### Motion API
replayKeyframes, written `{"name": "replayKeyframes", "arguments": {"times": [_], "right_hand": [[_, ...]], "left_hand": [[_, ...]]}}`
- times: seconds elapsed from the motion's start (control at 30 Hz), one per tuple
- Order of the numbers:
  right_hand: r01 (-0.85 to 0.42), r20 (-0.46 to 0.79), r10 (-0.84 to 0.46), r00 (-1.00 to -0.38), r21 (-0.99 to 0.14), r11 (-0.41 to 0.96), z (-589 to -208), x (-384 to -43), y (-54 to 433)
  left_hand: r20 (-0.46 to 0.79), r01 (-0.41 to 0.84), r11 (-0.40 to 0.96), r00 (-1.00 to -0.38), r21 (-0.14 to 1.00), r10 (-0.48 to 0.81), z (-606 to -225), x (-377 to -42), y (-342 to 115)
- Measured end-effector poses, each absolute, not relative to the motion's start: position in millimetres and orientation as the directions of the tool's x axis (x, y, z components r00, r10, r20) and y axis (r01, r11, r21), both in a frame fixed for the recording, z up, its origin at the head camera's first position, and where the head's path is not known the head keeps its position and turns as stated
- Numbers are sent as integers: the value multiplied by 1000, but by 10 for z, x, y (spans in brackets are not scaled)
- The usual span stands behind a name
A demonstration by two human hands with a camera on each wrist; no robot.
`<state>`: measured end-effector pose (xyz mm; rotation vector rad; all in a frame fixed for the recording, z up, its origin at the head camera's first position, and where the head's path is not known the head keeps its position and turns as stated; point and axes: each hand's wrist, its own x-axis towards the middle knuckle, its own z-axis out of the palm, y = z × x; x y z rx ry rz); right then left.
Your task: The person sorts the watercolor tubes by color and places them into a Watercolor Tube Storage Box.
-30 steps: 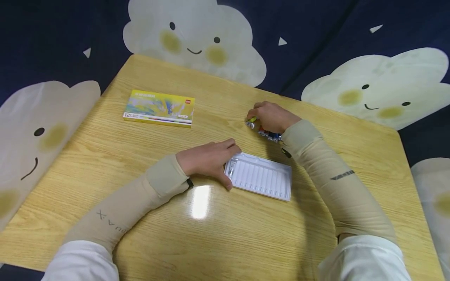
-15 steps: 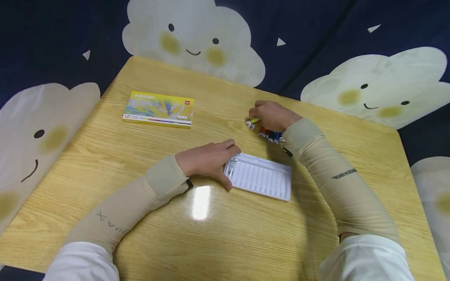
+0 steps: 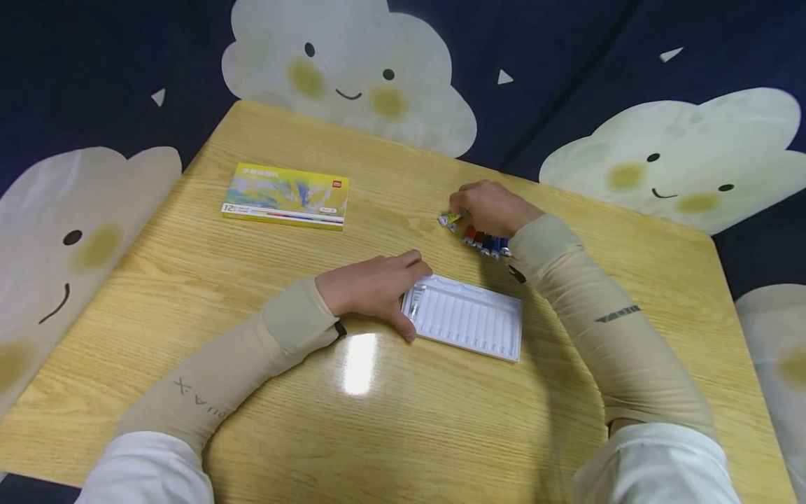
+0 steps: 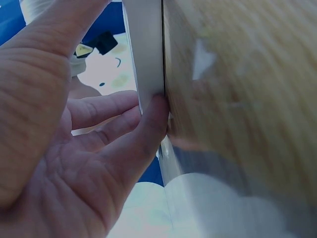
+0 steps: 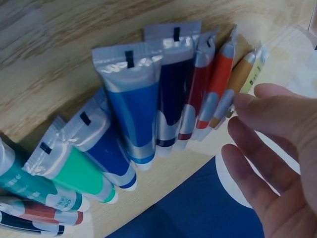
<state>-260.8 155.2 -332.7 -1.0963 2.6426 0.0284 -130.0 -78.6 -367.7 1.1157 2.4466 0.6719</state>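
My left hand (image 3: 378, 283) grips the left end of a white slotted plastic tray (image 3: 469, 318), thumb at the near edge and fingers at the far edge. One white-and-silver tube (image 3: 416, 302) lies in the tray's leftmost slot. In the left wrist view, the thumb presses against the tray's side wall (image 4: 146, 54). Behind the tray, my right hand (image 3: 491, 208) pinches a yellow paint tube (image 5: 255, 74) at the end of a row. Beside it lie an ochre tube (image 5: 235, 82), an orange-red tube (image 5: 218, 77), a dark red tube (image 5: 194, 89) and several blue and green tubes (image 5: 131, 106).
A flat yellow paint box (image 3: 285, 196) lies at the back left of the wooden table (image 3: 390, 420). A dark blue cloth with printed clouds (image 3: 352, 63) hangs behind the table. A brown-red tube (image 5: 44, 212) lies at the row's other end.
My right hand has shifted slightly right, so more of the orange-red and blue tubes shows under it. The yellow tube has turned a little. My left hand and the tray stay put.
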Motion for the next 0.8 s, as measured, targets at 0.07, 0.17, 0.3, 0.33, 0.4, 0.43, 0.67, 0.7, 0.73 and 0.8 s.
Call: {"name": "replayKeyframes", "arguments": {"times": [0.07,0.17,0.3,0.33,0.4,0.43,0.67,0.7,0.73,0.8], "right_hand": [[-703,-251,-699,-669,-90,706,-3338,-2607,1549],[-715,-230,-713,-663,-87,693,-3365,-2614,1542],[-723,-228,-717,-658,-72,687,-3401,-2633,1525],[-723,-230,-716,-659,-68,687,-3404,-2635,1521],[-719,-241,-710,-661,-64,692,-3413,-2636,1518],[-719,-243,-709,-662,-62,693,-3415,-2635,1518],[-727,-165,-731,-663,-93,680,-3410,-2621,1549],[-732,-145,-737,-660,-97,675,-3405,-2616,1557],[-737,-127,-743,-657,-100,669,-3399,-2609,1562],[-747,-98,-754,-649,-102,656,-3385,-2592,1570]], "left_hand": [[-129,600,571,-618,560,776,-3681,-1302,-785],[-130,602,570,-615,559,778,-3680,-1301,-784],[-136,600,575,-616,557,776,-3680,-1301,-782],[-138,599,576,-616,556,775,-3679,-1300,-779],[-141,598,578,-617,556,774,-3676,-1300,-777],[-142,598,578,-617,555,774,-3677,-1300,-775],[-146,598,583,-619,550,772,-3671,-1300,-779],[-146,597,585,-620,549,771,-3670,-1299,-779],[-145,597,585,-621,549,770,-3670,-1297,-779],[-144,597,585,-622,550,770,-3669,-1295,-780]]}}
